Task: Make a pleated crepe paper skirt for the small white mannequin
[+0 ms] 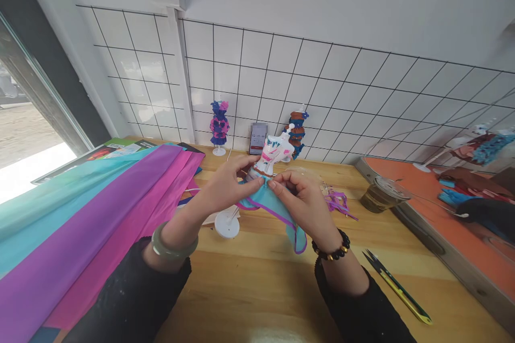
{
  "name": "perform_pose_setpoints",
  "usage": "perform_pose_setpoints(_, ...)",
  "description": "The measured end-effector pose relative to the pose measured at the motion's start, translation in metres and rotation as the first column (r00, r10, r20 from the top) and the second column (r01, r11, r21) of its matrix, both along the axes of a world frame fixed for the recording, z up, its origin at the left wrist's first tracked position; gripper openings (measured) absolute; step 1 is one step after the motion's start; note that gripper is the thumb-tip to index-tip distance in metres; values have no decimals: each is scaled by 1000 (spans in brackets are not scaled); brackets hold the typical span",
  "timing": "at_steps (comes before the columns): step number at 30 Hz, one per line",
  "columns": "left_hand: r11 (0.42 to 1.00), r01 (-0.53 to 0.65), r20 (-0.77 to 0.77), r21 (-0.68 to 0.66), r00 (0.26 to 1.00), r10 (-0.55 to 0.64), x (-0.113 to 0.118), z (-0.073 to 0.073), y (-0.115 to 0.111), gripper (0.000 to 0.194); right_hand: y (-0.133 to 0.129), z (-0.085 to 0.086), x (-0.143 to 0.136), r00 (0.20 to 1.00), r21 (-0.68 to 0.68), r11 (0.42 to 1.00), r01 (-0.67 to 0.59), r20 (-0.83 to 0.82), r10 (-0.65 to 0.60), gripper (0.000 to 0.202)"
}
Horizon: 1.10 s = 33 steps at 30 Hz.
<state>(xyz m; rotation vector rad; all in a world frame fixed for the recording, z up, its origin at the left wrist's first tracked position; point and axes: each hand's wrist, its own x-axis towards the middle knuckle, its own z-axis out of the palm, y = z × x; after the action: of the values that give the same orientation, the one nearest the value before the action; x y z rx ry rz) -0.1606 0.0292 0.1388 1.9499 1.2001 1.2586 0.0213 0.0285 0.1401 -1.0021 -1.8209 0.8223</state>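
2 hands [263,187] pinching light-blue cloth [274,201] at the waist of 1 white mannequin [277,153]

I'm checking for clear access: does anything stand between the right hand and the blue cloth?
Nothing visible does: the right hand pinches the blue cloth at the small dress form. The snips lie off to the right.

glossy wood tabletop [257,289], smooth matt turquoise cloth [277,198]
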Motion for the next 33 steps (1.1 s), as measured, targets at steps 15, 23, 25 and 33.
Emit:
perform_pose_setpoints(15,999,-4,25,-38,1000,5,2,-1,0,47,3,-4,1,1000,-5,1000,7,-2,-7,24)
perform_pose_setpoints(23,995,60,88,-74,995,-53,0,-6,2,51,4,-7,2,1000,16,1000,9,-4,-9,25)
perform_pose_setpoints(25,990,92,104,-103,991,-81,0,-5,2,51,3,-6,1,1000,17,1000,10,-1,-10,24)
perform_pose_setpoints(33,986,118,167,-121,981,-97,7,-1,2,46,1,-4,-2,998,47,998,45,45,-48,22)
